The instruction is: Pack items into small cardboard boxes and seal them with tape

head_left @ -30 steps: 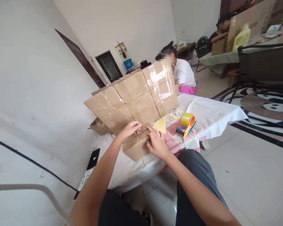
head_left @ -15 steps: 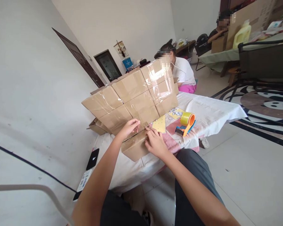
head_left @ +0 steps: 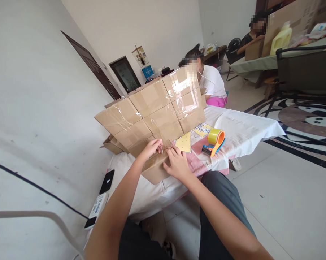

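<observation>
A small cardboard box (head_left: 155, 174) lies on the cloth-covered table before my knees. Over its top edge rest the fingers of my right hand (head_left: 177, 162), with the thumb against its near side, gripping it. My left hand (head_left: 153, 147) is above the box, its thumb and fingertips pinched together. A thin pale sliver shows at those fingertips; what it is I cannot make out. Just beyond the hands, a crumpled piece of clear tape (head_left: 166, 143) stands up. Behind rises a stack of taped cardboard boxes (head_left: 163, 121).
An orange and blue tape dispenser (head_left: 215, 142) with a yellowish roll sits on the tablecloth (head_left: 244, 122) to the right. A black phone (head_left: 107, 181) and a power strip (head_left: 99, 204) lie at left. A person in white (head_left: 213, 81) sits behind the stack; another person (head_left: 251, 38) is farther back.
My left hand has moved slightly right, closer to the right hand, and its fingers have pinched together. The right hand has shifted a little on the box. The tape piece stands up more.
</observation>
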A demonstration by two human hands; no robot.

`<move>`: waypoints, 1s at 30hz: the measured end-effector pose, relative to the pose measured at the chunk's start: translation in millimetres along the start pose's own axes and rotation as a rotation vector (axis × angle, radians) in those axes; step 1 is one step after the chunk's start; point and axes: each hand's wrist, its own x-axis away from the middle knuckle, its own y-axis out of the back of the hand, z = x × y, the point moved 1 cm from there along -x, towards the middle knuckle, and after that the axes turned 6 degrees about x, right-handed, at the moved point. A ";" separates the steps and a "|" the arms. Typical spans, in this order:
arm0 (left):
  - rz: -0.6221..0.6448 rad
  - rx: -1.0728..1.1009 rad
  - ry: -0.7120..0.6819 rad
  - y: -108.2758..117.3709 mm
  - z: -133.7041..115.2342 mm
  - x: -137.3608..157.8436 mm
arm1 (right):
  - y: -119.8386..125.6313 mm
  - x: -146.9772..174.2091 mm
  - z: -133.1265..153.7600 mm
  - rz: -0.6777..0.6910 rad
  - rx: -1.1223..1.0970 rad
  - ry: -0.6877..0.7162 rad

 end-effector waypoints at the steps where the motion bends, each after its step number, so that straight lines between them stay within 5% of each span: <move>1: -0.004 0.001 -0.004 -1.8 -0.2 0.0 | 0.0 -0.4 0.6 0.002 0.001 -0.005; 9: -0.033 0.000 -0.061 -7.4 -4.0 7.5 | -7.1 2.3 0.1 -0.023 -0.003 -0.048; 21: 0.121 -0.224 -0.149 -5.1 -4.7 3.7 | -13.8 3.8 -15.3 -0.059 -0.165 -0.021; 30: -0.167 -0.623 -0.146 -4.6 -10.1 15.6 | -10.9 4.9 -19.8 -0.077 -0.270 0.018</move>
